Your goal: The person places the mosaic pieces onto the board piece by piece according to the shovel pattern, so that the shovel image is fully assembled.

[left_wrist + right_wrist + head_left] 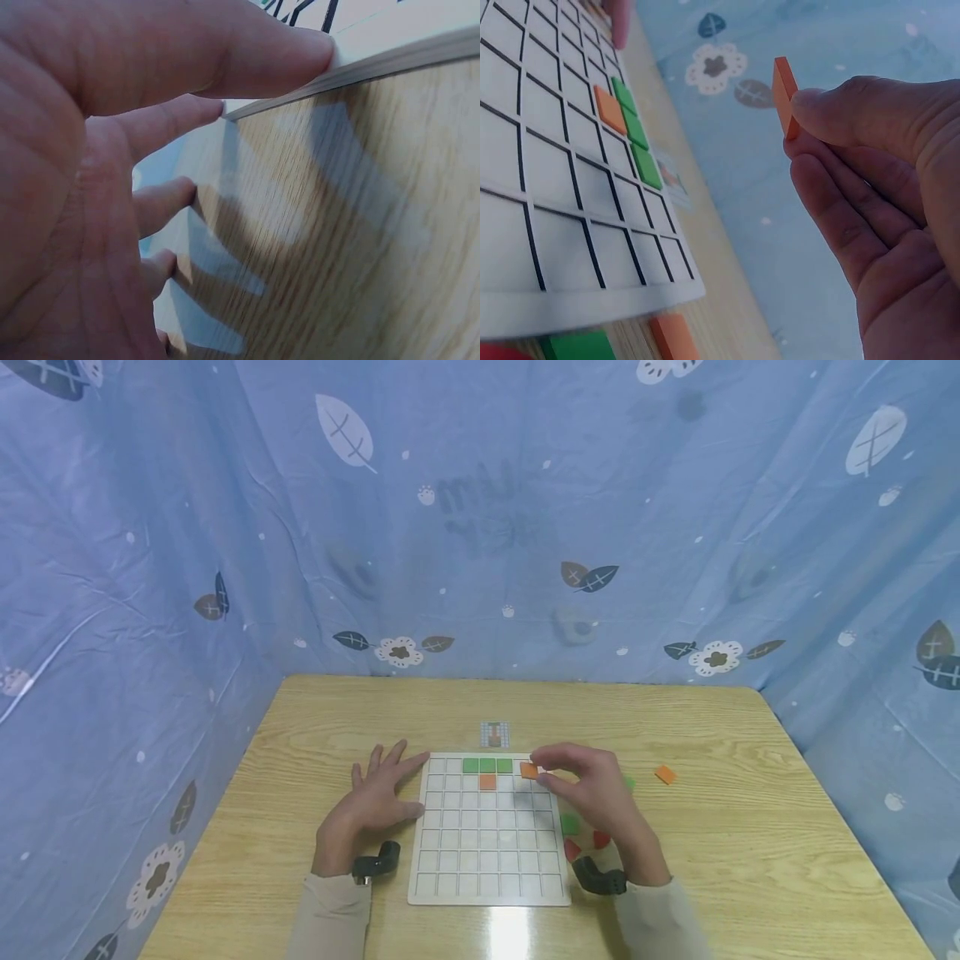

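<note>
A white grid board (468,860) lies on the wooden table, three green square tiles (487,766) side by side in its far row. Directly below the middle green one sits an orange tile (487,782). My right hand (596,785) pinches another orange square tile (528,771) between thumb and fingertips, held above the board's far right part. In the right wrist view this held tile (781,101) stands on edge, clear of the grid. With fingers spread, my left hand (375,797) rests at the board's left side, its thumb (292,56) touching the edge.
Behind the board lies a small card (494,734) with a printed grid pattern. Right of the board are a loose green tile (569,824), red pieces (602,839) and, farther out, an orange tile (665,774). A blue patterned curtain (480,527) surrounds the table.
</note>
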`<state>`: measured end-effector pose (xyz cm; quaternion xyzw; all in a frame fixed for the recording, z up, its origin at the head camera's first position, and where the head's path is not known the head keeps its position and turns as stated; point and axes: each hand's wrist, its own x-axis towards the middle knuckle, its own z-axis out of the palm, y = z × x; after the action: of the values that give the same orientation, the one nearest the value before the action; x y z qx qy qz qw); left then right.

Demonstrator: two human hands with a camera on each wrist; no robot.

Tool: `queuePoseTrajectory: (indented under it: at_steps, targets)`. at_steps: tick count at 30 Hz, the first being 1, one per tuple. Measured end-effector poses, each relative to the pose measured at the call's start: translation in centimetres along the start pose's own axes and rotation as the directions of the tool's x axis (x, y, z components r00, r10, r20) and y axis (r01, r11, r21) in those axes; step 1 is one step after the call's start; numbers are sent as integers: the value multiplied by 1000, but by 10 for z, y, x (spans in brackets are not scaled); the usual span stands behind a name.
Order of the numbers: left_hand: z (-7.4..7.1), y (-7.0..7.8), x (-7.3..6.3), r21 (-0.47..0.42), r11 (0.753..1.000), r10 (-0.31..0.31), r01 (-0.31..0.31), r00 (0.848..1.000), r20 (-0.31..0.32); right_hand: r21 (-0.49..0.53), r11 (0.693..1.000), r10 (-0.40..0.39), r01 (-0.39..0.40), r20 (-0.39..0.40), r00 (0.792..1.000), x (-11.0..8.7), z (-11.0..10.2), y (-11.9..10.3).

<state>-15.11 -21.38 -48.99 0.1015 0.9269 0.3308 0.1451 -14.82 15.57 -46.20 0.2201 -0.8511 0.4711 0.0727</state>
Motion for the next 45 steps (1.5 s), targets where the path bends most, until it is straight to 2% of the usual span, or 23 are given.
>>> queuePoseTrajectory:
  at_steps: [10, 16, 23, 30, 37, 45]
  targets:
    - [1, -1, 0, 3, 1000, -3, 3, 1000, 1, 19, 1000, -24, 24, 27, 999, 7, 19, -2]
    - [1, -2, 0, 11, 1000, 1, -1, 1000, 0, 65, 998, 4, -8, 61, 998, 6, 35, 1]
    - [1, -2, 0, 0, 1000, 2, -2, 1000, 1, 70, 995, 56, -64, 116, 992, 4, 50, 6]
    - [2, -3, 0, -1, 1000, 0, 0, 1000, 4, 89, 995, 35, -49, 145, 989, 2, 60, 12]
    - [1, -2, 1, 2, 1000, -1, 1, 1000, 1, 50, 998, 40, -47, 147, 988, 2, 68, 16]
    - [1, 0, 2, 4, 1000, -7, 7, 1000, -2, -23, 1000, 14, -11, 136, 991, 1, 70, 15]
